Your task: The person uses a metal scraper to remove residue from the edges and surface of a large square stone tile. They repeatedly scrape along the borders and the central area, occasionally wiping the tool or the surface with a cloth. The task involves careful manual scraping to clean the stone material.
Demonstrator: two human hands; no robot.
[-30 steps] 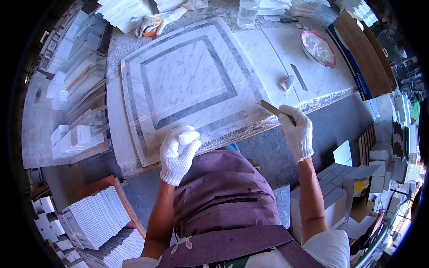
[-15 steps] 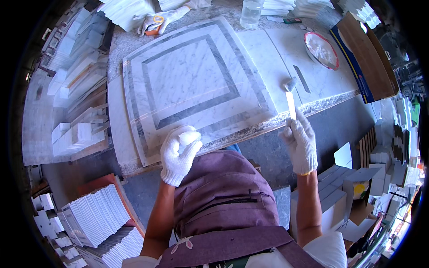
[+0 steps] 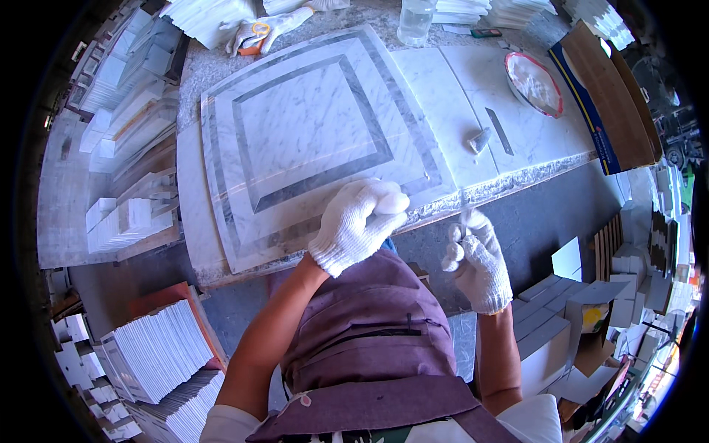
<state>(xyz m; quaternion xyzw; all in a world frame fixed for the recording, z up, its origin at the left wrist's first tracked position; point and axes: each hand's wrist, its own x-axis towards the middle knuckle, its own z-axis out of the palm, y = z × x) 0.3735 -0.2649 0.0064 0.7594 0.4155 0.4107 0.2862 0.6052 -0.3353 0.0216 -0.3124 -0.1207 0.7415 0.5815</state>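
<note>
My gloved left hand [image 3: 356, 227] is closed over the near edge of the marble panel [image 3: 303, 133], fingers bent together. Whether it holds anything is hidden. The panel is white with grey veins and two dark grey inlaid borders. Just beyond the table edge, my gloved right hand [image 3: 481, 269] pinches a narrow pale blade, which points upward and is smeared by motion. Farther up, a small grey lump [image 3: 480, 139] of paste lies on the white slab [image 3: 436, 92]. A thin dark strip [image 3: 499, 131] rests beside it.
A red-rimmed bowl of white powder [image 3: 533, 83] and an open cardboard box [image 3: 605, 96] stand at the right. At the back are a clear water container [image 3: 415, 22] and a spare glove [image 3: 277, 26]. Stacked tiles [image 3: 159, 351] and grey cartons [image 3: 546, 325] flank me below.
My left hand has moved right and up toward the other hand. The right hand has drawn the blade back from the grey lump, down toward me.
</note>
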